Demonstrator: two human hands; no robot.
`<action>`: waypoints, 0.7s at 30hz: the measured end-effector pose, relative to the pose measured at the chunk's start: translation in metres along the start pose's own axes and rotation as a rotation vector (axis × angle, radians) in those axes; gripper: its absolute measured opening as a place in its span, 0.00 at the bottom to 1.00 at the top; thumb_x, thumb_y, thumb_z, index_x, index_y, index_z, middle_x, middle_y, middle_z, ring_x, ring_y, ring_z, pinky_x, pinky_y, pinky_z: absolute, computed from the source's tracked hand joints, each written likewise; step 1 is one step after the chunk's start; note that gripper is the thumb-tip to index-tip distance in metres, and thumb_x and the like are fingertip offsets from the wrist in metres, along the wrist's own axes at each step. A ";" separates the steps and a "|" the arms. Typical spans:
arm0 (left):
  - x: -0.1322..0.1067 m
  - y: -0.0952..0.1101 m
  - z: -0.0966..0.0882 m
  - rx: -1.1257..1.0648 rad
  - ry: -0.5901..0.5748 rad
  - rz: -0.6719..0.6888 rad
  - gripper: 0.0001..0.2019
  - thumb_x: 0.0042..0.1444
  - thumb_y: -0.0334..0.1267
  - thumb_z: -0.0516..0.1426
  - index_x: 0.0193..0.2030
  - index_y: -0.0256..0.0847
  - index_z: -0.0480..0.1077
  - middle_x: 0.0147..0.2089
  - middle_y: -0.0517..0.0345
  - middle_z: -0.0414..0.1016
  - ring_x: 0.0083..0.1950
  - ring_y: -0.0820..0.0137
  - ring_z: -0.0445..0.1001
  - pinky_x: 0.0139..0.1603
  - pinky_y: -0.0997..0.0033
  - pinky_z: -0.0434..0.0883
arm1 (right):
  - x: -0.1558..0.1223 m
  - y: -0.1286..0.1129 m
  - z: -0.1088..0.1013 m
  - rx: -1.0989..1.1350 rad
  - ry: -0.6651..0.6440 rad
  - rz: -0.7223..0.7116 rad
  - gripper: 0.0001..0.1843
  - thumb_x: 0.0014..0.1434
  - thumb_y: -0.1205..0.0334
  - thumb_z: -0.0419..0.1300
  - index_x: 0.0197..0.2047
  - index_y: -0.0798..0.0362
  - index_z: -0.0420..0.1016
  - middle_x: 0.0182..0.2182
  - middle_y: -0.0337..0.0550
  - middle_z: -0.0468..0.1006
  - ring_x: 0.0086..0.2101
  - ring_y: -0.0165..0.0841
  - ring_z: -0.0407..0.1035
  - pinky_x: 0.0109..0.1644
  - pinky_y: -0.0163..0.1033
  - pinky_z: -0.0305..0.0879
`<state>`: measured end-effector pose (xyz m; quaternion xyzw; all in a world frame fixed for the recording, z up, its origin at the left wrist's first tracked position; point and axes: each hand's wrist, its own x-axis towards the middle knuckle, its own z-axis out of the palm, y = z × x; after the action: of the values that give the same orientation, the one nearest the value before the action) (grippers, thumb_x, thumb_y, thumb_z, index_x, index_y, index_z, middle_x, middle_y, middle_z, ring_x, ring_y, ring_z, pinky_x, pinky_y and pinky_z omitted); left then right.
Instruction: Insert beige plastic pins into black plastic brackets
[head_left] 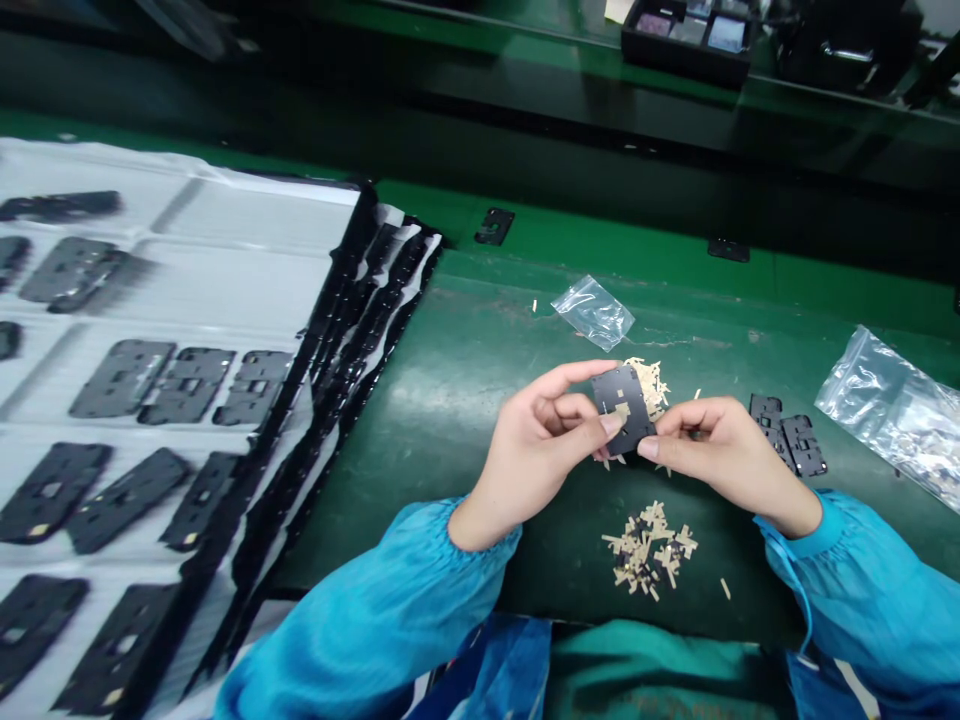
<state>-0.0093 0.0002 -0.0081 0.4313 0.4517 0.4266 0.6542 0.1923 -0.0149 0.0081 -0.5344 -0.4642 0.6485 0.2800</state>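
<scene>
My left hand [551,425] grips a flat black plastic plate [622,388] by its left side, the thumb lying across its face. Small tan patches show on the plate near that thumb. At the plate's lower right corner, my right hand [705,445] has thumb and forefinger closed together; whether they pinch the corner or some small piece, I cannot tell. Behind the plate lies a heap of small tan strips [651,385], partly hidden by it. Nearer to me, a second pile of tan strips and dark bits [649,550] rests on the green table [420,420].
On the left, a white divided tray [247,285] with black edges holds several black plates [187,385], atop more stacked trays. Two black plates [802,445] lie beyond my right wrist. A clear bag [596,312] lies behind my hands, a fuller one [900,410] at the right.
</scene>
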 end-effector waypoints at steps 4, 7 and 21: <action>0.000 0.002 -0.002 0.006 -0.013 -0.001 0.23 0.52 0.33 0.69 0.56 0.40 0.76 0.21 0.66 0.75 0.21 0.73 0.74 0.26 0.74 0.75 | -0.001 -0.002 -0.006 0.047 -0.068 -0.030 0.15 0.48 0.51 0.75 0.29 0.53 0.82 0.20 0.35 0.73 0.22 0.27 0.61 0.27 0.35 0.57; 0.000 0.004 -0.002 0.032 -0.005 0.019 0.22 0.52 0.32 0.69 0.56 0.40 0.76 0.21 0.66 0.74 0.21 0.73 0.74 0.27 0.74 0.75 | -0.001 -0.003 -0.008 0.052 -0.071 -0.039 0.13 0.50 0.52 0.74 0.30 0.52 0.83 0.21 0.36 0.75 0.23 0.27 0.63 0.27 0.35 0.59; -0.004 -0.005 0.003 -0.201 -0.058 -0.050 0.24 0.53 0.36 0.70 0.58 0.43 0.75 0.27 0.63 0.77 0.26 0.73 0.76 0.33 0.73 0.77 | 0.009 0.020 0.000 0.441 -0.262 0.006 0.19 0.55 0.47 0.72 0.28 0.53 0.74 0.18 0.30 0.66 0.18 0.23 0.47 0.22 0.32 0.41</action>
<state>-0.0067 -0.0052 -0.0119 0.3644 0.3983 0.4405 0.7173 0.1928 -0.0154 -0.0138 -0.3734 -0.3424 0.7984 0.3253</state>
